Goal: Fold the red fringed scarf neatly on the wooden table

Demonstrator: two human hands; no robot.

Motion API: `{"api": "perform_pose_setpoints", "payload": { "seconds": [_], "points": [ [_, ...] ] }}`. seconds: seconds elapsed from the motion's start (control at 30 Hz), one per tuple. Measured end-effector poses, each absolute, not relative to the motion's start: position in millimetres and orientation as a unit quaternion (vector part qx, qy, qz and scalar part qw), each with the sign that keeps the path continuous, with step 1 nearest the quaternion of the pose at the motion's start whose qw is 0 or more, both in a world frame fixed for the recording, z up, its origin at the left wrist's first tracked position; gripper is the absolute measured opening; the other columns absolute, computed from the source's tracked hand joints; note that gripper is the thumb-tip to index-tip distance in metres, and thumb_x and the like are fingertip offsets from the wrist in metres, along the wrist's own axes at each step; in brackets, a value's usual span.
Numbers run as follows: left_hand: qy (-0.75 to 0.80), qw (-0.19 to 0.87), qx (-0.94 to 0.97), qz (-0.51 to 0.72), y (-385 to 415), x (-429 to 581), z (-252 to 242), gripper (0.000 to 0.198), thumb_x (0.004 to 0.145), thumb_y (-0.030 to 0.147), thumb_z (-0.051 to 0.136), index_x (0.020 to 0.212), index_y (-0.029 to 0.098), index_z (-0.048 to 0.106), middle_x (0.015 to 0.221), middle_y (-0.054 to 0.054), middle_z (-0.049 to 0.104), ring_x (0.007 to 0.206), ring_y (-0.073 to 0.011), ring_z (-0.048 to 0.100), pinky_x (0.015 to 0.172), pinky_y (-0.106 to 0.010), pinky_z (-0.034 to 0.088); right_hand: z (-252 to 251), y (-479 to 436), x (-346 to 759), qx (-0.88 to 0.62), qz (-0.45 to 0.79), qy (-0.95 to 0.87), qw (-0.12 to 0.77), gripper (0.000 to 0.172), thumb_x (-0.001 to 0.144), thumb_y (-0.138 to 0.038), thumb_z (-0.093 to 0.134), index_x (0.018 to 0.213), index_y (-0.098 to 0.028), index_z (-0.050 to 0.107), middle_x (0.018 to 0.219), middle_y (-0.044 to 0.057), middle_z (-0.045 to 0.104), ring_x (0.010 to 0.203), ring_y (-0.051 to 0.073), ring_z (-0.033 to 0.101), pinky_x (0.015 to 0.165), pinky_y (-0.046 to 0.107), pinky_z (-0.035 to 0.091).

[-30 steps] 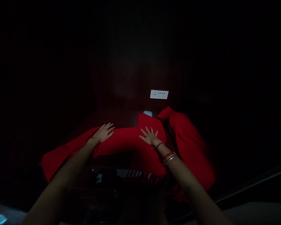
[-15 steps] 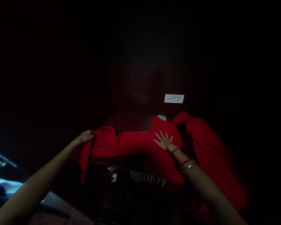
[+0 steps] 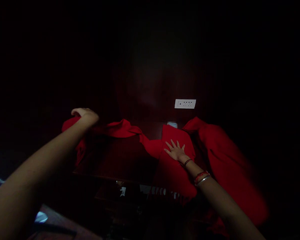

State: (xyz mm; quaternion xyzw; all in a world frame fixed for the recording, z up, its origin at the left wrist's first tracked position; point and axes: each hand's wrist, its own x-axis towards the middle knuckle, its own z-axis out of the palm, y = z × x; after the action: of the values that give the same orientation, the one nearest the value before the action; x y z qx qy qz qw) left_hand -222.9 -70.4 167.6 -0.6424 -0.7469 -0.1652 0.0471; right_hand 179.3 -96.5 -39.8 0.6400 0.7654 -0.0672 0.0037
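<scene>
A long red scarf with a fringed end lies across a dark wooden surface, its fringe hanging over the front edge. My right hand rests flat on the scarf with fingers spread. Out to the left, my left hand is closed on the other part of the scarf, its fingers partly hidden. Between my hands the scarf runs as a narrow, twisted strip. More red cloth is heaped to the right, behind and beside my right forearm; whether it belongs to the same scarf I cannot tell.
A white socket panel is set in the dark wall behind. A small pixelated patch shows at the back of the surface. Beneath the front edge are pale objects, hard to make out. The surroundings are very dark.
My left hand has moved up and back with its part of the scarf. The stretch between my hands, flat before, is now bunched and twisted. My right hand stays in place.
</scene>
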Motion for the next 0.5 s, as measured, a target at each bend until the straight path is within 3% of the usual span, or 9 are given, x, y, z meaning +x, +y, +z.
{"api": "perform_pose_setpoints", "payload": {
  "seconds": [0.07, 0.13, 0.2, 0.27, 0.33, 0.43, 0.5],
  "points": [
    [-0.829, 0.119, -0.544, -0.051, -77, -191, 141, 0.046, 0.063, 0.034, 0.053, 0.095, 0.002, 0.054, 0.110, -0.024, 0.044, 0.109, -0.0449, 0.022, 0.079, -0.065, 0.007, -39, -98, 178, 0.642, -0.066, 0.764, 0.003, 0.064, 0.069, -0.065, 0.005, 0.126, -0.035, 0.007, 0.135, 0.000, 0.001, 0.118, 0.035, -0.002, 0.082, 0.062, 0.002],
    [-0.819, 0.127, -0.559, 0.019, -85, -152, 110, 0.049, 0.059, 0.030, 0.059, 0.099, 0.003, 0.053, 0.116, -0.025, 0.038, 0.110, -0.0449, 0.019, 0.083, -0.062, 0.007, -38, -99, 178, 0.641, -0.066, 0.765, 0.004, 0.064, 0.069, -0.065, 0.004, 0.126, -0.036, 0.006, 0.135, 0.000, 0.001, 0.118, 0.035, -0.003, 0.082, 0.063, 0.001],
    [-0.698, 0.076, -0.711, 0.032, -93, -110, 76, 0.044, 0.065, 0.029, 0.054, 0.107, 0.015, 0.050, 0.124, -0.016, 0.033, 0.114, -0.0361, 0.021, 0.087, -0.054, 0.017, -38, -101, 179, 0.635, -0.068, 0.770, 0.006, 0.064, 0.069, -0.065, 0.003, 0.126, -0.036, 0.006, 0.135, 0.000, 0.001, 0.118, 0.034, -0.003, 0.082, 0.062, 0.001],
    [-0.540, 0.054, -0.839, 0.021, -101, -73, 42, 0.042, 0.076, 0.033, 0.040, 0.117, 0.024, 0.039, 0.131, -0.005, 0.022, 0.119, -0.0251, 0.015, 0.093, -0.042, 0.019, -37, -103, 181, 0.627, -0.069, 0.776, 0.007, 0.065, 0.068, -0.066, 0.003, 0.126, -0.036, 0.006, 0.135, -0.001, 0.001, 0.118, 0.034, -0.003, 0.083, 0.062, 0.000],
    [-0.499, 0.032, -0.866, 0.025, -110, -49, 14, 0.045, 0.079, 0.038, 0.032, 0.121, 0.023, 0.033, 0.132, -0.005, 0.018, 0.120, -0.0227, 0.013, 0.093, -0.038, 0.020, -37, -103, 183, 0.624, -0.069, 0.778, 0.007, 0.065, 0.068, -0.066, 0.003, 0.126, -0.036, 0.006, 0.135, -0.001, 0.001, 0.118, 0.033, -0.004, 0.083, 0.061, 0.000],
    [-0.516, -0.059, -0.849, 0.096, -124, -49, -8, 0.053, 0.076, 0.041, 0.036, 0.125, 0.023, 0.025, 0.132, -0.010, 0.018, 0.115, -0.0267, 0.025, 0.086, -0.040, 0.030, -35, -101, 185, 0.629, -0.070, 0.774, 0.012, 0.065, 0.068, -0.066, 0.004, 0.126, -0.036, 0.006, 0.135, -0.001, 0.000, 0.119, 0.033, -0.004, 0.084, 0.061, -0.001],
    [-0.520, -0.100, -0.842, 0.107, -131, -64, -7, 0.054, 0.067, 0.038, 0.050, 0.118, 0.027, 0.037, 0.125, -0.011, 0.034, 0.103, -0.0274, 0.042, 0.078, -0.037, 0.037, -33, -97, 185, 0.630, -0.074, 0.773, 0.014, 0.066, 0.067, -0.067, 0.004, 0.126, -0.037, 0.006, 0.135, -0.001, 0.000, 0.119, 0.032, -0.004, 0.084, 0.060, -0.001]
  ]
}}
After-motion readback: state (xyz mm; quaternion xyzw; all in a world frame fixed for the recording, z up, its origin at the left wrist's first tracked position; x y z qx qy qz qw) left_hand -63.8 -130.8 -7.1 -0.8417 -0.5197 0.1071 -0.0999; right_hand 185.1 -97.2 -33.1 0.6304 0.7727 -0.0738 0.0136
